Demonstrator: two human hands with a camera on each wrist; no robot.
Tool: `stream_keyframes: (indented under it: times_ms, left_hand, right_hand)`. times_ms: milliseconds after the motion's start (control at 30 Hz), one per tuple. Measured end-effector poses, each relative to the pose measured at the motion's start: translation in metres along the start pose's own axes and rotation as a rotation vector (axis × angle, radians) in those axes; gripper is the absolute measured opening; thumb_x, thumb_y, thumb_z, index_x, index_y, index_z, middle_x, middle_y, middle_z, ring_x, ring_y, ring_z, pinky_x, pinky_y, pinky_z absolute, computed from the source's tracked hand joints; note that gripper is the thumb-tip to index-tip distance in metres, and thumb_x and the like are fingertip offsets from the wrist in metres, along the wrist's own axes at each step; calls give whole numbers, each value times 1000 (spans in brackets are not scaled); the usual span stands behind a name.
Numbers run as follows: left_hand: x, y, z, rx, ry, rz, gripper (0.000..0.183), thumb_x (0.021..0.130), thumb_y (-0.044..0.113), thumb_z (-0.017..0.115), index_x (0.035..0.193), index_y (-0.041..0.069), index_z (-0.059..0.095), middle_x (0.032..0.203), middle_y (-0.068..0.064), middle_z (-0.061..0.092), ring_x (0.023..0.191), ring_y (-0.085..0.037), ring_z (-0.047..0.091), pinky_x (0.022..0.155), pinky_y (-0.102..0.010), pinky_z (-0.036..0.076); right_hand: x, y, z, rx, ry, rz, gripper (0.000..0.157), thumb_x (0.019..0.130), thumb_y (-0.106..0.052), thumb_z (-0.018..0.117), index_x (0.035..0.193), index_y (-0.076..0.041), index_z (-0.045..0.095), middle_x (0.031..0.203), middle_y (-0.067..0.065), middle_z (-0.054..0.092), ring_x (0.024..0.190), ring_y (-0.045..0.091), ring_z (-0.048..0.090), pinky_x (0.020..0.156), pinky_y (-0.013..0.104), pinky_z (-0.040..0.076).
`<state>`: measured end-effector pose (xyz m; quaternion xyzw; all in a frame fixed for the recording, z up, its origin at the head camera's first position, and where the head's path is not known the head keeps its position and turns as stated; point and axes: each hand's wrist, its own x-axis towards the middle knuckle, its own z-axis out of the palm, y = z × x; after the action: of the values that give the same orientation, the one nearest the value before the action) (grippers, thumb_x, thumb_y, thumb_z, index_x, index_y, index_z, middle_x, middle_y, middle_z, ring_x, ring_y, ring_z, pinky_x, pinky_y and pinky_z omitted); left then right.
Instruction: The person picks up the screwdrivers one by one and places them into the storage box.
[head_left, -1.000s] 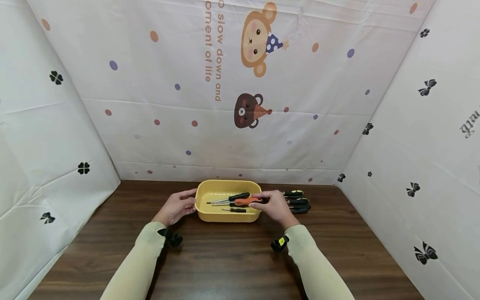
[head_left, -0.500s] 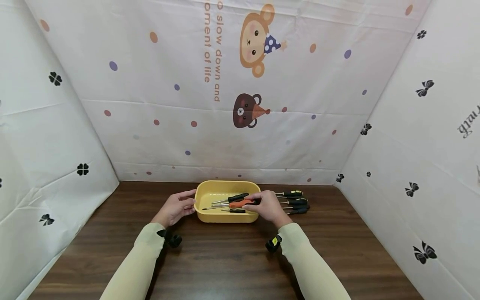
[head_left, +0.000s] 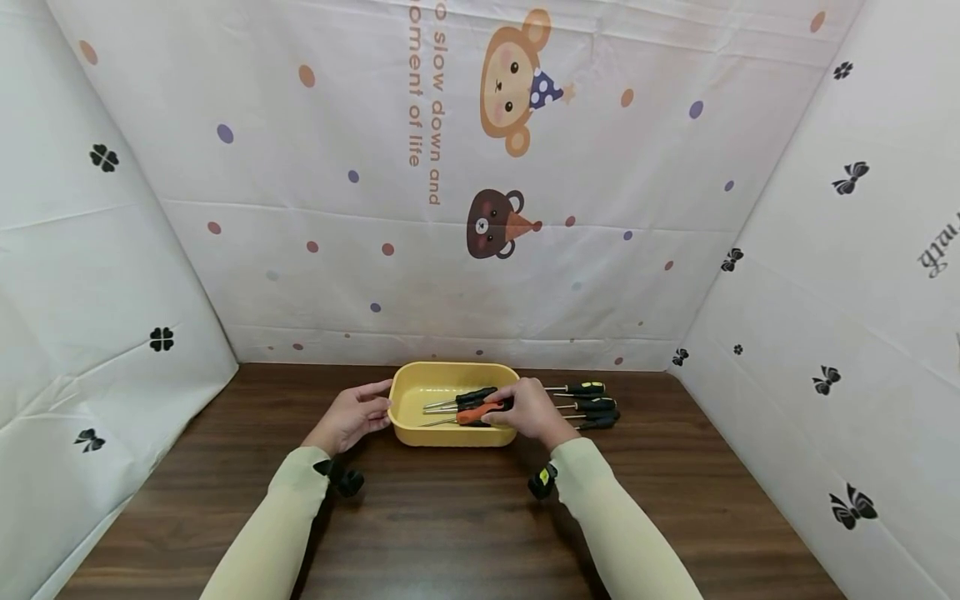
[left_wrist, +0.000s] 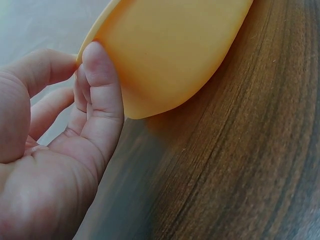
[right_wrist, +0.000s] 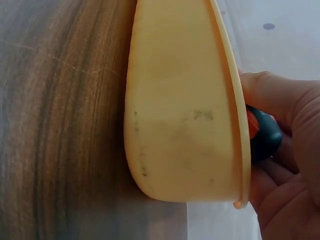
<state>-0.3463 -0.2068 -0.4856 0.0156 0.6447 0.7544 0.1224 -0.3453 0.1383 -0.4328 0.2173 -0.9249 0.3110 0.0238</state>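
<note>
In the head view, my right hand (head_left: 527, 408) grips an orange-and-black-handled screwdriver (head_left: 472, 413) low in a yellow plastic box (head_left: 453, 437), its shaft pointing left. Its black handle end (right_wrist: 267, 136) shows between the fingers beyond the rim in the right wrist view. Beneath and beside it lie dark-handled screwdrivers (head_left: 474, 395), partly covered. At the box's left end, my left hand (head_left: 354, 417) holds the rim, fingers bent against the outer wall, as the left wrist view shows (left_wrist: 100, 95).
Several more screwdrivers (head_left: 596, 405) with black handles, some marked yellow, lie right of the box beside my right hand. The box stands on a dark wooden table (head_left: 435, 517) near its back edge. Printed white cloth (head_left: 420, 275) rises behind and on both sides.
My right hand has moved left and slightly down with the orange-and-black screwdriver, bringing it deeper over the other screwdrivers in the box. The left hand stays at the box's left end.
</note>
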Motion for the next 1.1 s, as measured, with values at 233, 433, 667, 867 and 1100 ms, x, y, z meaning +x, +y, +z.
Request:
stream_keyframes:
  times_ms: [233,433,667,867,1100]
  left_hand:
    - [0,1,0,13,8,-6,59,101,0,58,157,3,38,98,-9,76,71,-11,66,70,-24,60]
    - [1,2,0,12,11,-15,60,101,1,58,158,4,38,99,-9,76,73,-11,67,71,-24,61]
    - [-1,2,-1,7,5,-10,61,101,2,61,158,3,38,97,-7,76,72,-11,67,71,-24,61]
    - [0,2,-1,0,3,-13,61,101,3,61,158,4,38,97,-7,77,73,-11,67,71,-24,61]
    - [0,1,0,6,9,-12,60,101,2,60,157,4,39,100,-9,77,73,-11,68,72,-24,61]
  right_hand:
    - [9,-2,-5,-70,-94,-31,19,80,-29,89,96,-20,84,92,-4,77,79,12,59,66,27,52]
    - [18,-6,-7,-136,-170,-88,14,79,-27,90,89,-19,83,83,-9,75,72,8,60,63,25,52]
    - [27,-12,-5,-158,-269,-69,10,78,-11,89,82,-17,82,77,-9,73,70,8,60,61,24,52]
    - [31,-14,-4,-162,-319,-44,10,80,-6,86,79,-14,81,77,-7,73,68,8,61,60,24,52]
    - [34,-11,1,-206,-343,-59,10,81,-4,83,77,-12,79,75,-5,72,65,7,56,57,22,49]
